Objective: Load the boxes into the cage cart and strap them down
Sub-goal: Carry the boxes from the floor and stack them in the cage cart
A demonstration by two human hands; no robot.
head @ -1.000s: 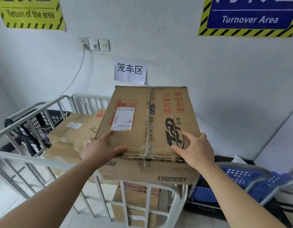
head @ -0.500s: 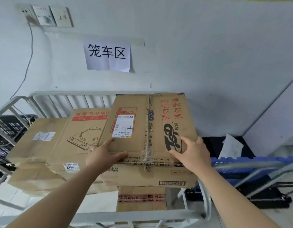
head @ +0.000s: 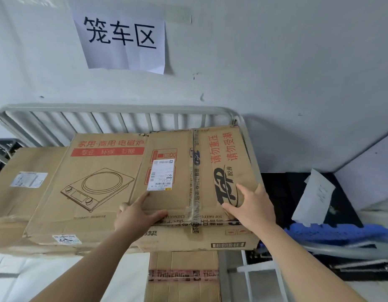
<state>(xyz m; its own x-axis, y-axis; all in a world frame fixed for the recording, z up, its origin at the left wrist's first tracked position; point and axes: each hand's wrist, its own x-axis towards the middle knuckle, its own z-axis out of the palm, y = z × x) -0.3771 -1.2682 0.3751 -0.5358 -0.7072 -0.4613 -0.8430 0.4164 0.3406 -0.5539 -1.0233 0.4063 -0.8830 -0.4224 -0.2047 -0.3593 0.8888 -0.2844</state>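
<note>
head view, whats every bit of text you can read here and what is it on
"笼车区": paper sign.
"家用·商用 电磁炉" and "专业 环保 节能": cooker box.
"请勿重压", "请勿受潮" and "TOP 脱普": taped box.
"THINKBIG": tape across the lower box.
Shipping labels: print too small to read.

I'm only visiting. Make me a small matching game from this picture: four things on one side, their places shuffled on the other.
1. Top box
2. cooker box
3. taped box
4. paper sign

a. on the wall
b. under the left hand and right hand
c. beside the Top box, on its left
d. lowest, below the Top box

Pairs: 1-b, 2-c, 3-d, 4-a
</note>
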